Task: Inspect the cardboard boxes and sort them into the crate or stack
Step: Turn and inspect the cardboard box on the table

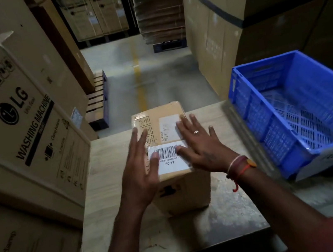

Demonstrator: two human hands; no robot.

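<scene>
A small cardboard box [169,147] stood at the centre of the frame on the pale surface [108,178], its top carrying a barcode label [169,158] and a second, smaller label [168,123] further up; both hands lay open over that top, fingers straight and spread, the left hand [141,164] along the left edge and the right hand [199,144], with a ring and wrist threads, over the right edge, neither curled round the box; the blue crate [302,108] sat tilted at the right of the frame, near the box but apart from it, and looked empty; big washing machine cartons [18,118] filled the left side. To inspect it well, the hands would probably need to slide down the sides, grip firmly, then turn it to check every face and corner, keeping the labels readable; no damage showed on the top.
</scene>
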